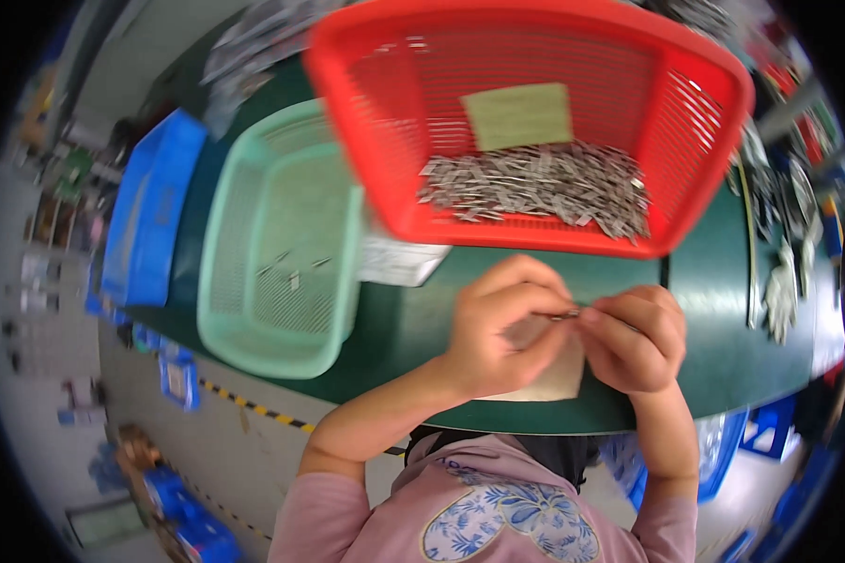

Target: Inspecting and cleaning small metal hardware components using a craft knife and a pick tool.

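Both my hands meet in front of the red basket [545, 246], above the table's near edge. Between the fingertips of my left hand [507, 324] and my right hand [637, 336] is a small metal part [565, 315], pinched from both sides; its exact shape is mostly covered by the fingers. A heap of thin grey metal parts [535, 183] fills the bottom of the red basket, with a yellowish paper slip [519, 116] behind it. To the left, a pale green basket [218, 272] holds a few similar small parts [294, 280].
The green tabletop [404, 342] carries a white paper [399, 261] between the baskets and a beige sheet [556, 380] under my hands. A blue bin [150, 211] stands at the far left. White gloves [780, 293] and tools lie at the right edge.
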Demonstrator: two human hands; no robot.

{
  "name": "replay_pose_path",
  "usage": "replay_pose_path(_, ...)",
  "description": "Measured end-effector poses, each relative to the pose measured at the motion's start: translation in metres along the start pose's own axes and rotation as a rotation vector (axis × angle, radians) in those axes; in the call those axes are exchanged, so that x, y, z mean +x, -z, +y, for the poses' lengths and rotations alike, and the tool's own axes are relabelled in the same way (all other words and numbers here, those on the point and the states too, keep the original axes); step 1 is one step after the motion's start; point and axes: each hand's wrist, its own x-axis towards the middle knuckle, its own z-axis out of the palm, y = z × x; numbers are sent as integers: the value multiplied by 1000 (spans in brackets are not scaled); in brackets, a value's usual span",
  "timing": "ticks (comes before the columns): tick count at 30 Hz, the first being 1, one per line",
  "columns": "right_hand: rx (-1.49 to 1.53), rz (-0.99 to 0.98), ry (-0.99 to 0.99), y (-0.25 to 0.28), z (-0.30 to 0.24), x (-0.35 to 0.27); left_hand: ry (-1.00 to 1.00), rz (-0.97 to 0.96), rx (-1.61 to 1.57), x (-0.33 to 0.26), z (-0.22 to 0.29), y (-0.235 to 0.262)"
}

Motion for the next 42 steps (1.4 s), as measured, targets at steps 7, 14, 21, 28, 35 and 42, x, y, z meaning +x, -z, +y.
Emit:
replay_pose_path(7, 63, 18, -13, -4, -2, -6, -62, 19, 333, -1, 21, 14)
replay_pose_path(14, 126, -28, -53, -12, 1, -7, 518, 90, 1055, -24, 56, 156)
replay_pose_path(21, 194, -29, -107, -11, 1, -8, 790, -157, 1220, -24, 62, 173)
replay_pose_path(28, 177, -111, -145, -12, 0, -13, 199, -16, 912, 25, 24, 50)
replay_pose_path(35, 180, -117, -152, -14, -5, -7, 186, 23, 1183, 61, -49, 43)
replay_pose_path(42, 168, -104, -158, -12, -3, -10, 385, 37, 926, 73, -64, 39)
